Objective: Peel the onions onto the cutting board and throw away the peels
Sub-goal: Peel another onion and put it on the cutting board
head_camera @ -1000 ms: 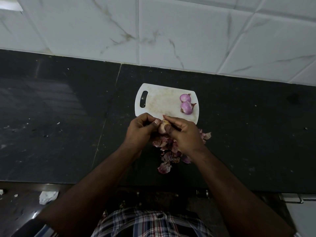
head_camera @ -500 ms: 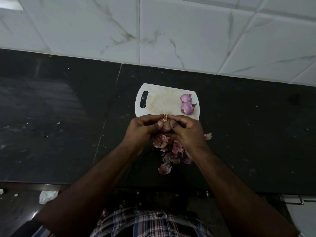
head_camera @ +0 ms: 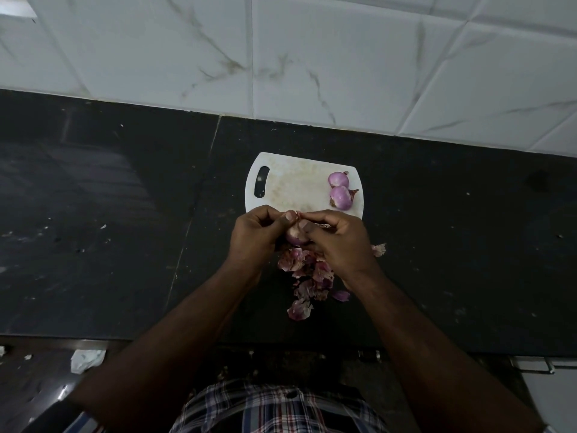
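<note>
Both hands curl round one onion (head_camera: 296, 234) held above the counter (head_camera: 125, 229), at the cutting board's (head_camera: 293, 185) 6 o'clock edge. Left hand (head_camera: 257, 237) steadies; right hand (head_camera: 338, 242) pinches skin at the tip. Best practice, probably: strip downward in whole sheets over the peel pile (head_camera: 307, 276). Two peeled onions (head_camera: 340, 190) lie at the board's 3 o'clock. The held onion's underside is hidden; no bin shows.

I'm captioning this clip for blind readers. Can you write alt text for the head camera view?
Seen from above, a person's left hand and right hand grip a small onion and pick at its skin, just over the near edge of a white cutting board. Two peeled onions sit on the board's right side, and purple peels lie heaped on the black counter beneath the hands.
</note>
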`<state>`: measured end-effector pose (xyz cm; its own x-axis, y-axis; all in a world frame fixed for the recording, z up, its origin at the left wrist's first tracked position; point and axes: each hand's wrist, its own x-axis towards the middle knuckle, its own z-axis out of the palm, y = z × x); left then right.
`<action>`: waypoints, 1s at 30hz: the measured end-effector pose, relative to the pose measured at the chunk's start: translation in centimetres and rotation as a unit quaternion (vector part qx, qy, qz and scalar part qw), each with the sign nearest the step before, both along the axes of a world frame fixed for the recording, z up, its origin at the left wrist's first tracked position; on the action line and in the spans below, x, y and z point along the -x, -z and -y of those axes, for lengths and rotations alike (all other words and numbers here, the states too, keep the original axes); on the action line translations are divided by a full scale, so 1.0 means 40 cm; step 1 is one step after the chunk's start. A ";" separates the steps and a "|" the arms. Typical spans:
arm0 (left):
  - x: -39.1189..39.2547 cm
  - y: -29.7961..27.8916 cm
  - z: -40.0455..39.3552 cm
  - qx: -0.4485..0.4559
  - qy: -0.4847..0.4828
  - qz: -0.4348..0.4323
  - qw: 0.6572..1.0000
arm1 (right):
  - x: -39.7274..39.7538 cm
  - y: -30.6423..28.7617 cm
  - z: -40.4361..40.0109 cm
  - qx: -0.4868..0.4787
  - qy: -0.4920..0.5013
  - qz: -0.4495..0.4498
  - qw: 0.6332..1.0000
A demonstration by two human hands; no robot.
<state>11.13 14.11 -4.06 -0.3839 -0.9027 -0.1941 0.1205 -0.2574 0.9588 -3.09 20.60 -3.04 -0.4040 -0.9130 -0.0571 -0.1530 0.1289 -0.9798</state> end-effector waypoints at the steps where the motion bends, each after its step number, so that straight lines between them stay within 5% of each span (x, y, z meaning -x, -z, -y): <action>1: -0.001 -0.001 0.003 -0.002 0.008 0.002 1.000 | -0.001 -0.001 -0.002 0.006 0.005 0.010 1.000; 8: -0.027 0.013 0.016 -0.056 0.147 -0.035 0.987 | 0.008 0.009 -0.002 0.029 0.016 -0.019 0.999; 13: -0.031 0.011 0.018 -0.056 0.133 -0.052 0.988 | 0.015 -0.007 -0.006 0.061 -0.009 -0.222 0.973; 20: -0.033 0.008 0.017 -0.061 0.167 -0.063 0.982 | -0.002 0.004 -0.015 0.074 -0.017 -0.356 0.932; 30: -0.057 -0.001 0.013 -0.125 0.203 -0.105 0.966 | 0.022 -0.057 -0.020 0.035 -0.039 -0.165 0.985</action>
<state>13.40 13.58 -4.03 -0.7503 -0.6053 -0.2658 0.1460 -0.5438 0.8264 -3.97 21.42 -0.78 -0.3190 -0.9389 0.1293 -0.4715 0.0389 -0.8810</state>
